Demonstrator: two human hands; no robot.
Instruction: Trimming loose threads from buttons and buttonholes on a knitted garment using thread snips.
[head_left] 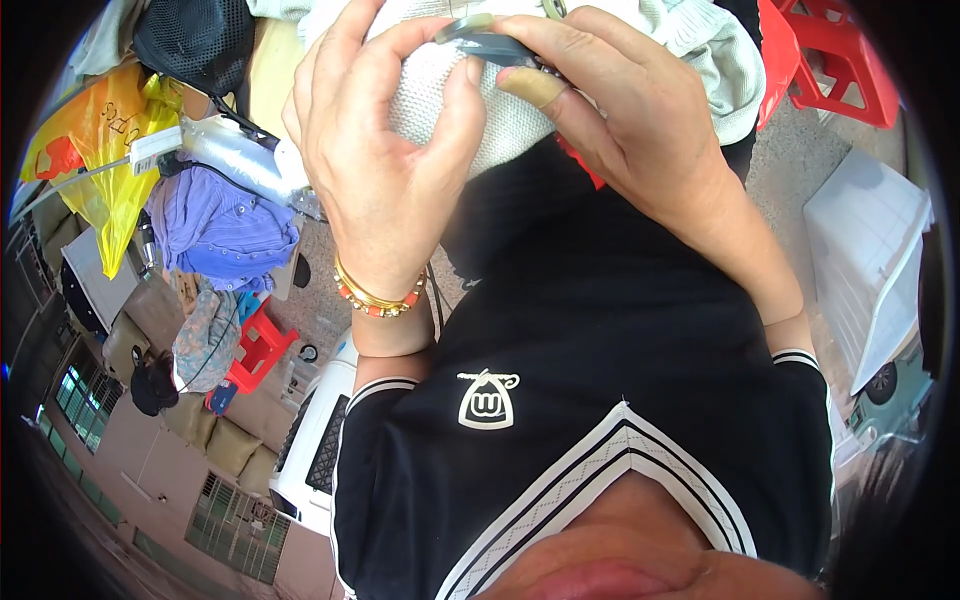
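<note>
Lying crosswise over knit (515, 130), tool (496, 48) was gripped by right hand (645, 110), long axis pointed left toward left hand (375, 150), whose hold could not be told.

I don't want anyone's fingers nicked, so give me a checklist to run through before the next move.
1. Small grey metal tool held: ok, between the thumb and fingers of the right hand.
2. Fingertips of the left hand well away from the tool: not ok, they are right by its front end.
3. White knitted fabric within reach: ok, it lies just beyond the hands.
4. Beige wrap on the right thumb firmly fastened: cannot tell, only that it is on.
5. Gold and orange bracelets clear of the fabric: ok, they sit at the left wrist, apart from it.
</note>
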